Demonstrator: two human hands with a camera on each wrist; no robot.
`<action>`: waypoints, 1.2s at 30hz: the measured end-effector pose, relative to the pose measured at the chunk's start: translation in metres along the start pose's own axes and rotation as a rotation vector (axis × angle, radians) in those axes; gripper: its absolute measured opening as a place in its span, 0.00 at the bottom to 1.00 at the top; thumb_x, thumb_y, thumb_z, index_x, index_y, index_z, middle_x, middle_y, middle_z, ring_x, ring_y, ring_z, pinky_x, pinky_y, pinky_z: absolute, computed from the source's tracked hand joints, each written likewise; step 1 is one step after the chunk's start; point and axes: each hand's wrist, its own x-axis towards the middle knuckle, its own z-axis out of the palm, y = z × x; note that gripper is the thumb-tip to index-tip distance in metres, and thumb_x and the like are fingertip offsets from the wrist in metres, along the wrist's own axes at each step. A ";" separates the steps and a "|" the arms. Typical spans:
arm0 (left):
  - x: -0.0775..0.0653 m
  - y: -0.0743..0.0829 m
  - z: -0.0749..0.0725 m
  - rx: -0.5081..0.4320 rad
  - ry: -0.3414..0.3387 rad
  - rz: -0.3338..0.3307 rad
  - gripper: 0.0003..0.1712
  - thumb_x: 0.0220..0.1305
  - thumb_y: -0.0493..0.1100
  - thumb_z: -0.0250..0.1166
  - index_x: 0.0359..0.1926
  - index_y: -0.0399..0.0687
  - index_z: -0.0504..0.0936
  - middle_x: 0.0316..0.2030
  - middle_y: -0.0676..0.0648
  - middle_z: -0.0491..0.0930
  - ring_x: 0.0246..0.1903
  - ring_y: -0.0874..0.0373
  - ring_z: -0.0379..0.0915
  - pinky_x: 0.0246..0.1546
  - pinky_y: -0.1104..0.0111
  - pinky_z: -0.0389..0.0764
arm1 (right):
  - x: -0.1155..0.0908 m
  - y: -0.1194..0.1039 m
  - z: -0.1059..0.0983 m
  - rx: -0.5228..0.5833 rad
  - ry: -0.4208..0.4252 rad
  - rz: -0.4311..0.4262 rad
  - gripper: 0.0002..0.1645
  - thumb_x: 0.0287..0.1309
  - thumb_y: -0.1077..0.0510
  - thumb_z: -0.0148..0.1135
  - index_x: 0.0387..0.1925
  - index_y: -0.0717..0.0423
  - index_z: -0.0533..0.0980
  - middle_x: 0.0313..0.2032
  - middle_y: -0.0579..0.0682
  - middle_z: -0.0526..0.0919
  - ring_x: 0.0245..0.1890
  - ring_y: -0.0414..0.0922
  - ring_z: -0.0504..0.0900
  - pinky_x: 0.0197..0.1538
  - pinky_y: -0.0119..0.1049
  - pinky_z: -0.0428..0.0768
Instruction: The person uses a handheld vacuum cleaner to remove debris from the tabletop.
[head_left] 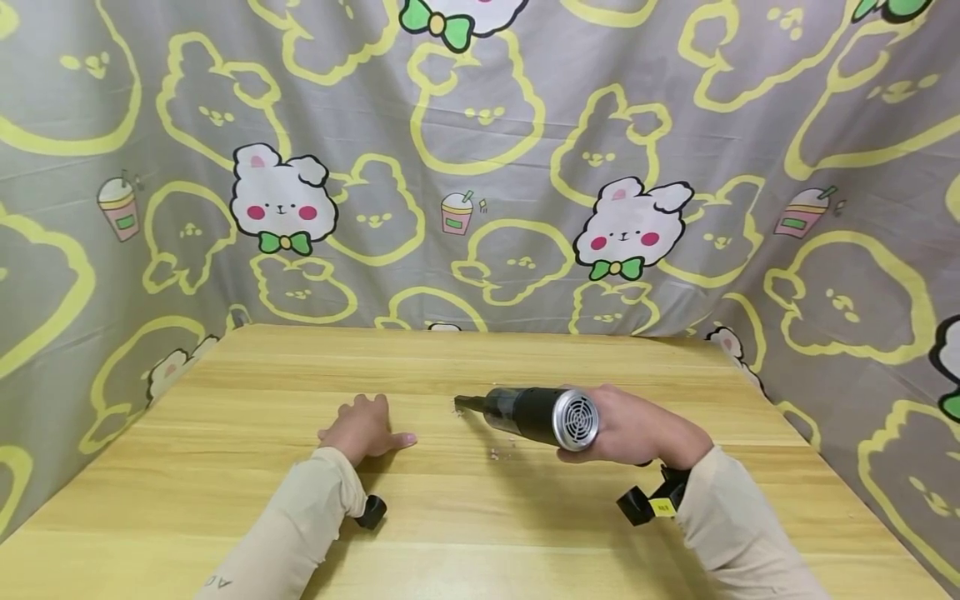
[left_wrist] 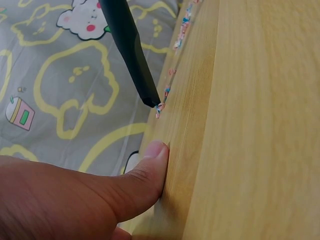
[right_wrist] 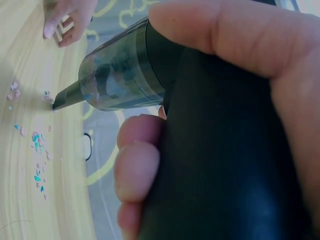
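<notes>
My right hand (head_left: pixel 626 425) grips the handle of a black handheld vacuum cleaner (head_left: pixel 532 414) with a clear dust chamber (right_wrist: pixel 120 70) and a round silver vent at its rear. Its narrow nozzle (left_wrist: pixel 132 60) points left and down, its tip at some small paper scraps (left_wrist: pixel 160 107) on the table. More pink and blue scraps (right_wrist: pixel 37 142) lie scattered nearby, and some bits show inside the chamber. Left of the nozzle, my left hand (head_left: pixel 363 429) rests on the tabletop with its thumb stretched out, holding nothing.
The wooden table (head_left: pixel 420 533) runs back to a grey curtain (head_left: pixel 360 125) printed with yellow outlines and white rabbits, which also hangs along both sides. A black wrist camera (head_left: pixel 636 506) sits under the right wrist, another (head_left: pixel 371 512) beside the left.
</notes>
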 end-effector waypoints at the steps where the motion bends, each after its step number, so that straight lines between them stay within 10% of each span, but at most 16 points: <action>1: 0.000 0.000 0.000 0.001 -0.001 0.000 0.51 0.51 0.66 0.67 0.62 0.30 0.64 0.62 0.21 0.58 0.59 0.21 0.51 0.44 0.20 0.56 | 0.000 0.000 0.000 -0.001 0.000 0.001 0.26 0.46 0.52 0.73 0.47 0.53 0.73 0.37 0.43 0.82 0.35 0.37 0.80 0.43 0.44 0.82; 36: 0.003 -0.002 0.002 -0.008 -0.004 -0.017 0.50 0.52 0.66 0.67 0.62 0.32 0.64 0.62 0.23 0.59 0.59 0.24 0.53 0.46 0.21 0.57 | -0.007 -0.001 -0.008 0.051 -0.058 0.032 0.28 0.48 0.51 0.72 0.50 0.56 0.73 0.40 0.46 0.82 0.37 0.39 0.80 0.45 0.46 0.81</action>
